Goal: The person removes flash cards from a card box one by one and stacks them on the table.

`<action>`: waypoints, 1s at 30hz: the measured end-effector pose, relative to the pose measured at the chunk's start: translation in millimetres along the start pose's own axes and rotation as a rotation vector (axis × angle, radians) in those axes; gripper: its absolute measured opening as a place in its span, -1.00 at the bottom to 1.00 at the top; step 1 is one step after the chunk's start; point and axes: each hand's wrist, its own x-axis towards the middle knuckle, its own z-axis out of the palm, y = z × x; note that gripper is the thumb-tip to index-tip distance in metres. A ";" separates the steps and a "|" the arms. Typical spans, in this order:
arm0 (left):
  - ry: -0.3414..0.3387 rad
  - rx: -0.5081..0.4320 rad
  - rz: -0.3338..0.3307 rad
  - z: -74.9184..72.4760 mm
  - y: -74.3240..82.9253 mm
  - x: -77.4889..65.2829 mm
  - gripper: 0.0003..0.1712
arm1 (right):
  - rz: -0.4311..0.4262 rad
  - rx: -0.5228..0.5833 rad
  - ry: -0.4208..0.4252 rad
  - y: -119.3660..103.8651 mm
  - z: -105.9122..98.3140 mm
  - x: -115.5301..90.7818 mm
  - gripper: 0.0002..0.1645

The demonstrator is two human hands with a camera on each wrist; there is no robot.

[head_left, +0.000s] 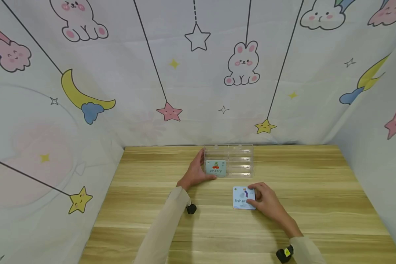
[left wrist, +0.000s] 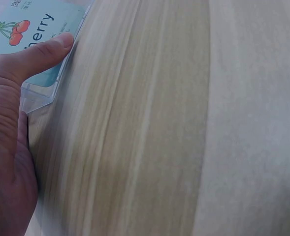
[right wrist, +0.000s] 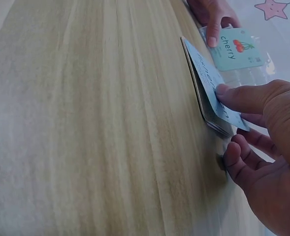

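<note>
My left hand (head_left: 196,172) grips the left end of a clear plastic case (head_left: 240,167), its thumb along the front edge and its other fingers by the left side. In the case's left half lies a green cherry card (head_left: 220,172); the left wrist view shows the thumb overlapping this card (left wrist: 51,29). My right hand (head_left: 267,200) pinches a pale blue flash card (head_left: 241,194) by its right side, thumb on top. In the right wrist view, that card (right wrist: 207,73) angles up from a thin stack of cards (right wrist: 218,127) beneath it. The thumb hides part of its word.
The case stands at the back of a wood-grain table (head_left: 214,227), close to a white fabric backdrop (head_left: 204,84) printed with stars, bunnies and clouds. Similar fabric hangs at both sides. The case's right half shows several bare clear ridges.
</note>
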 end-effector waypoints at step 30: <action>-0.007 0.010 -0.021 -0.1 1.3 0.4 0.55 | -0.008 -0.070 -0.053 -1.6 -0.8 2.5 -0.43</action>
